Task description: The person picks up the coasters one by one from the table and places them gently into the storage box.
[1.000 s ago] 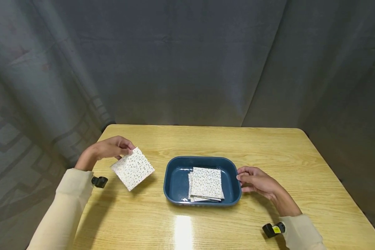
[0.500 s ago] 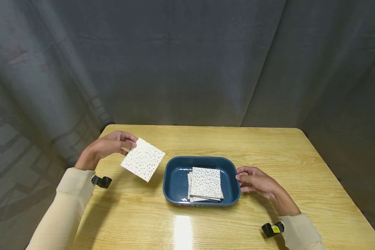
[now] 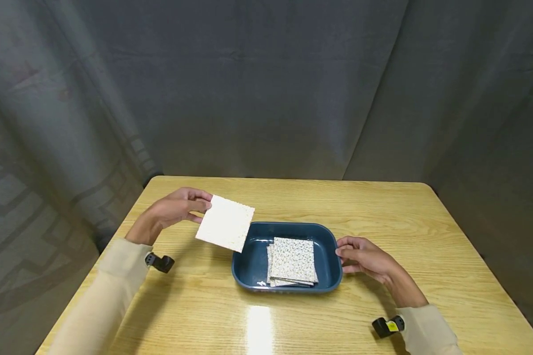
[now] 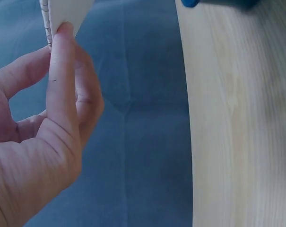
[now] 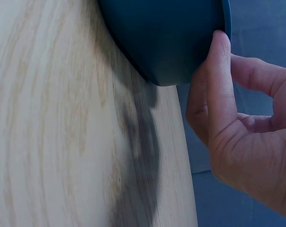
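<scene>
My left hand (image 3: 179, 207) pinches one corner of a thin, stiff white square (image 3: 226, 223) between thumb and fingers. The square is held tilted above the table, overlapping the left end of a dark blue rectangular tub (image 3: 248, 283) in the head view. Its pale face catches the light, and in the left wrist view its edge (image 4: 46, 21) looks ribbed. Inside the tub, right of its middle, lies an uneven stack of similar white squares (image 3: 293, 259) with a small speckled print. At the tub's right end, my right hand (image 3: 366, 259) pinches the rim (image 5: 228, 21).
The tub stands on a light wooden table (image 3: 195, 315) with rounded far corners. A grey curtain (image 3: 248, 98) hangs behind the table and along both sides. A black wrist camera (image 3: 160, 262) sits by the left cuff, another wrist camera (image 3: 387, 326) by the right.
My left hand has carried the white square rightward, from over the table to the tub's left end, turning its face as it goes. The right hand and tub have stayed in place.
</scene>
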Demonstrator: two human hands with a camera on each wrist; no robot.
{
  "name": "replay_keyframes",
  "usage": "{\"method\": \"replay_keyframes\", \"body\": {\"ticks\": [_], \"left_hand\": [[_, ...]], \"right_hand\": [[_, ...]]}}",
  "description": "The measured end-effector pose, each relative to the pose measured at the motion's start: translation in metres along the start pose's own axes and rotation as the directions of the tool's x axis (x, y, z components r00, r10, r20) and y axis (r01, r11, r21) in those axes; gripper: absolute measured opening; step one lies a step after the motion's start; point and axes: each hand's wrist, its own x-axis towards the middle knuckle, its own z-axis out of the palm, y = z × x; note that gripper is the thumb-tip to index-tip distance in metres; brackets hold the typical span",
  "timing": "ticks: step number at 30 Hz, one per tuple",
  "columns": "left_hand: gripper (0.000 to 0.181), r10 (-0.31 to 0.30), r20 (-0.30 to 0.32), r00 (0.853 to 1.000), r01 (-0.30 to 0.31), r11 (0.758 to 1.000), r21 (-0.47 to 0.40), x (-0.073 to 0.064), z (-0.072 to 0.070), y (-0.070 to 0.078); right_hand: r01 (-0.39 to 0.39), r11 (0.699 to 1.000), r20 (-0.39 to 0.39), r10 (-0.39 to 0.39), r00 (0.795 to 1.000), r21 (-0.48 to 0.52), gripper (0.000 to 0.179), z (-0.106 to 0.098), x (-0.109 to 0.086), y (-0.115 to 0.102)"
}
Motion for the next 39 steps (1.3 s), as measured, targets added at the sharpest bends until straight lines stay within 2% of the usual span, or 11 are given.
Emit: {"method": "replay_keyframes", "body": {"ticks": [6,11,19,28,39], "left_hand": [[0.056,-0.013,0.012,1.000,0.014,0.997,-0.074,0.008,0.017,-0.002],[0.057,-0.025,0.030,0.999,0.030,0.989,-0.147,0.016,0.034,-0.003],[0.060,-0.020,0.052,0.998,0.031,0.976,-0.217,0.029,0.061,-0.007],[0.054,-0.018,0.093,0.995,0.039,0.973,-0.229,0.033,0.090,-0.006],[0.048,-0.036,0.115,0.993,0.064,0.967,-0.247,0.048,0.116,-0.003]], "right_hand": [[-0.004,1.000,-0.006,0.004,1.000,-0.003,0.029,0.000,0.000,0.000],[-0.002,1.000,-0.002,0.002,1.000,-0.004,0.028,-0.001,0.000,0.001],[-0.007,1.000,-0.006,0.007,1.000,0.001,0.030,0.000,0.000,0.001],[-0.003,1.000,-0.001,0.003,1.000,0.004,0.029,0.001,0.001,0.001],[0.000,1.000,-0.013,0.000,1.000,-0.002,0.031,0.003,0.002,0.001]]}}
